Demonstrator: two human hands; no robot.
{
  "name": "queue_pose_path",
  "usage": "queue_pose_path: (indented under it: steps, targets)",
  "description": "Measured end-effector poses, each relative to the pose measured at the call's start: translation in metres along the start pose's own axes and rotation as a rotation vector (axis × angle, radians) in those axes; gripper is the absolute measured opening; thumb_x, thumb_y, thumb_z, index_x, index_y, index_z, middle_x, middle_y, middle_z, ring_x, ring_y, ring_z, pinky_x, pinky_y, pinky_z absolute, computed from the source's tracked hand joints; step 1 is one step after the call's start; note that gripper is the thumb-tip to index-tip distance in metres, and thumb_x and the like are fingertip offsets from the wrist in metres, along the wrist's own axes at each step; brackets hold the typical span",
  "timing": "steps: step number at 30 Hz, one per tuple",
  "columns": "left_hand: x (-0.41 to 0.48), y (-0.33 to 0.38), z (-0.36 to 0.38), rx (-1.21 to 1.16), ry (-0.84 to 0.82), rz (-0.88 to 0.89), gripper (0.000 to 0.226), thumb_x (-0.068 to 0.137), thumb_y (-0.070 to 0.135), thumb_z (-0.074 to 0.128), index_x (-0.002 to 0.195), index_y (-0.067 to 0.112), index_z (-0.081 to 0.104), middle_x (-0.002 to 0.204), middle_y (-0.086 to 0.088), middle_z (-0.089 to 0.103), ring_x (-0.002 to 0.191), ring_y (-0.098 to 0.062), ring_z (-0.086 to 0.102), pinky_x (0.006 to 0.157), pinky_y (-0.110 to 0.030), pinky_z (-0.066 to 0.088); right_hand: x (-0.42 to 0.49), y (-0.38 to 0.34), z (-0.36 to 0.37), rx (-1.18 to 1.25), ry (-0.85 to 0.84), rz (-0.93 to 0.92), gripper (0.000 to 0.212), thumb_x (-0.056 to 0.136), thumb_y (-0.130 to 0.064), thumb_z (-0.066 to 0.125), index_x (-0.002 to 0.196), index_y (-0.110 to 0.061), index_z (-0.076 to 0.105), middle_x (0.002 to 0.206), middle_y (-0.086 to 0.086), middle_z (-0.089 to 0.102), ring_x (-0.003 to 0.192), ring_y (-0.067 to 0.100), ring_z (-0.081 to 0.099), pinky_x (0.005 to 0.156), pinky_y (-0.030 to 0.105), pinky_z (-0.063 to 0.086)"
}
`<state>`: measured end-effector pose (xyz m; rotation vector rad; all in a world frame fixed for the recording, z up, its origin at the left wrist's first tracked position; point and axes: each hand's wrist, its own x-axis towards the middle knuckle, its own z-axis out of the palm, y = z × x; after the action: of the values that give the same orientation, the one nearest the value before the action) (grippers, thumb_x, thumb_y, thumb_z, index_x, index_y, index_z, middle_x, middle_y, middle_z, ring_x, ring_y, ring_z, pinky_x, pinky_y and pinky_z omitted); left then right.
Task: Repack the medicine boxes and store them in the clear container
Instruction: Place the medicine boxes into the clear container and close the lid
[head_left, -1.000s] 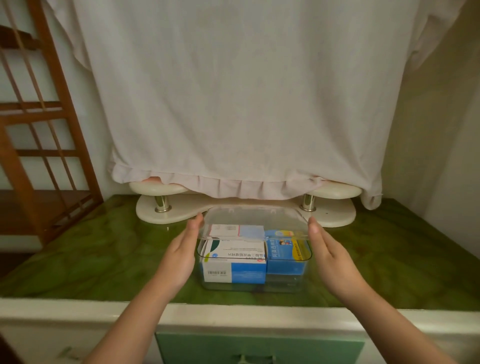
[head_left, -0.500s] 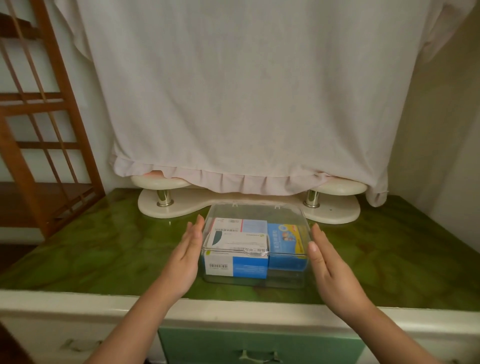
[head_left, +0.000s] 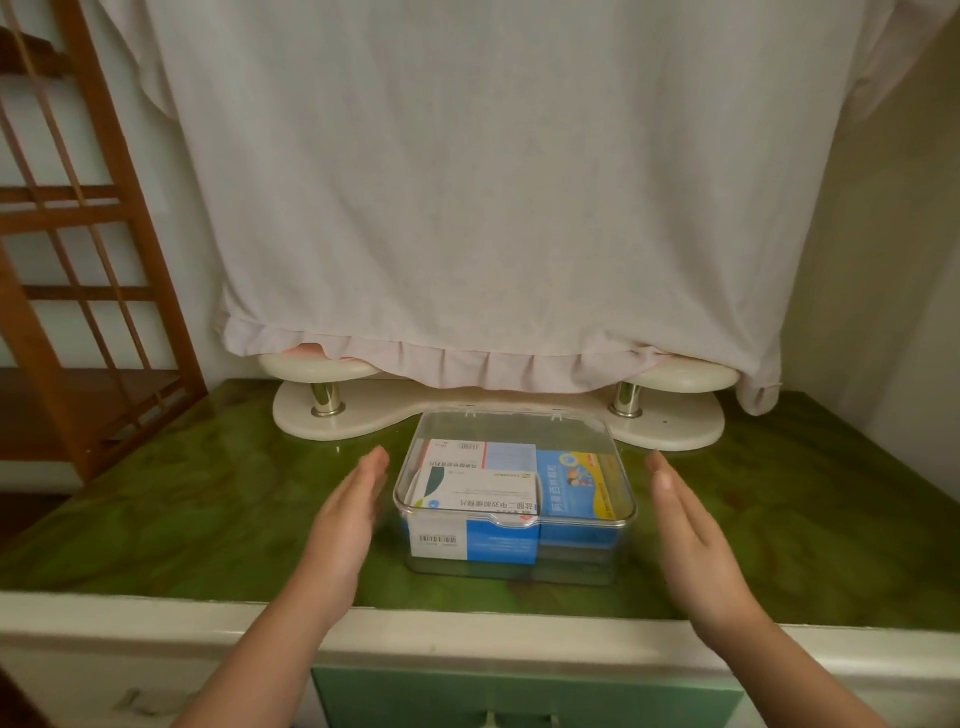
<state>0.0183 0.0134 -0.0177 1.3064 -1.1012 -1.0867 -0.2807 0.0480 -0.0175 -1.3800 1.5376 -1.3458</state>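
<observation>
Clear container (head_left: 582, 564), lid down, standing near the front edge of the green tabletop (head_left: 208, 493), below the hanging white cloth (head_left: 467, 182) and just in front of the cream stand (head_left: 332, 426).

We judge the container to be stiff, thin-walled plastic: smooth, probably slippery under dry palms, and likely to crack or scuff rather than dent if dropped. Its lid (head_left: 519, 428) lies flush on the rim. The two hinges show at the rear edge and a small tab at the front, but we cannot tell whether the tab is latched.

Inside we count three medicine boxes, packed close together. A white-and-blue box (head_left: 478, 499) is at front left, a blue box (head_left: 574, 486) fills the right side, and a red-trimmed box (head_left: 467, 451) sits behind at left. Being cardboard, they should add little weight, so we expect a light load that could slide if tilted.

The left hand (head_left: 345, 525) is flat and relaxed, palm turned inward, just beside the left wall without touching it. The right hand (head_left: 691, 545) mirrors it, likewise flat and holding nothing, near the right wall with a wider gap.

For lifting, we recommend pressing both palms against the side walls below the lid rim, with the fingers curled under the base. We would not lift by the lid or its tab, since an unlatched lid would come open.
</observation>
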Motion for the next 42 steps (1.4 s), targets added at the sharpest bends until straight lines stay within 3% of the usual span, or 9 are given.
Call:
queue_pose_path:
  steps: [4,8,12,19,24,28,33,36,42]
  targets:
    - [0.004,0.012,0.009,-0.280,-0.101,-0.131,0.058,0.098,0.052,0.039,0.148,0.021,0.038,0.147,0.003,0.049,0.135,-0.018,0.045,0.117,-0.045,0.029,0.032,0.012,-0.001,0.228,0.007,0.214,0.086,0.069,-0.089,0.046,0.142,-0.044,0.038,0.151,-0.022,0.040,0.140,0.006,0.036,0.118,0.045,0.026]
    - [-0.010,0.013,0.029,-0.158,-0.073,-0.130,0.044,0.099,0.054,0.034,0.103,0.036,0.074,0.102,0.005,0.077,0.106,-0.018,0.068,0.102,-0.042,0.045,0.037,0.012,0.012,0.241,-0.122,0.264,0.078,0.071,-0.086,0.050,0.136,-0.045,0.049,0.141,-0.015,0.055,0.133,0.012,0.049,0.115,0.048,0.032]
    - [-0.019,0.008,0.041,-0.141,0.029,-0.109,0.037,0.099,0.049,0.038,0.113,0.035,0.069,0.102,0.006,0.076,0.099,-0.016,0.070,0.081,-0.035,0.051,0.027,-0.013,0.027,0.188,-0.199,0.293,0.041,0.100,-0.047,0.039,0.114,-0.023,0.069,0.106,-0.001,0.077,0.102,0.018,0.071,0.103,0.044,0.046]
    - [-0.015,0.016,0.007,-0.219,0.214,-0.138,0.034,0.097,0.043,0.044,0.097,0.028,0.075,0.090,0.002,0.078,0.089,-0.021,0.072,0.074,-0.034,0.051,0.028,-0.030,0.066,0.082,-0.217,0.228,0.040,0.100,-0.047,0.038,0.121,-0.027,0.065,0.111,-0.006,0.074,0.106,0.015,0.068,0.107,0.046,0.044]
    - [0.000,0.021,-0.052,-0.226,0.325,-0.099,0.031,0.097,0.040,0.045,0.100,0.027,0.073,0.088,0.001,0.078,0.085,-0.020,0.073,0.063,-0.030,0.050,0.028,-0.059,0.128,0.077,-0.304,0.144,0.035,0.103,-0.040,0.035,0.116,-0.027,0.066,0.105,-0.007,0.075,0.092,0.005,0.071,0.086,0.029,0.051]
    - [0.019,0.024,-0.113,-0.208,0.424,-0.090,0.034,0.096,0.040,0.045,0.102,0.021,0.072,0.086,-0.005,0.078,0.077,-0.024,0.073,0.044,-0.023,0.046,0.030,-0.080,0.190,0.060,-0.370,0.098,0.034,0.104,-0.039,0.034,0.116,-0.027,0.063,0.109,-0.006,0.072,0.097,0.006,0.067,0.085,0.027,0.049]
    - [0.038,0.024,-0.174,-0.225,0.536,-0.114,0.024,0.095,0.037,0.049,0.096,0.023,0.069,0.083,-0.004,0.077,0.077,-0.023,0.071,0.056,-0.031,0.049,0.030,-0.097,0.257,0.020,-0.489,0.057,0.034,0.102,-0.047,0.031,0.129,-0.036,0.049,0.127,-0.011,0.059,0.114,0.010,0.053,0.094,0.026,0.034]
    - [0.054,0.022,-0.204,-0.238,0.578,-0.125,0.022,0.094,0.034,0.051,0.098,0.023,0.070,0.086,-0.005,0.076,0.081,-0.025,0.071,0.064,-0.036,0.052,0.034,-0.104,0.288,-0.046,-0.527,0.047,0.051,0.103,-0.046,0.029,0.147,-0.022,0.034,0.129,-0.009,0.046,0.119,0.010,0.042,0.090,0.019,0.023]
    - [0.083,0.008,-0.242,-0.185,0.604,-0.156,0.035,0.087,0.047,0.055,0.106,0.020,0.067,0.100,-0.010,0.074,0.097,-0.031,0.069,0.096,-0.052,0.051,0.046,-0.095,0.337,-0.077,-0.547,0.069,0.068,0.098,-0.059,0.026,0.155,-0.023,0.018,0.153,-0.001,0.039,0.139,0.021,0.038,0.110,0.033,0.029]
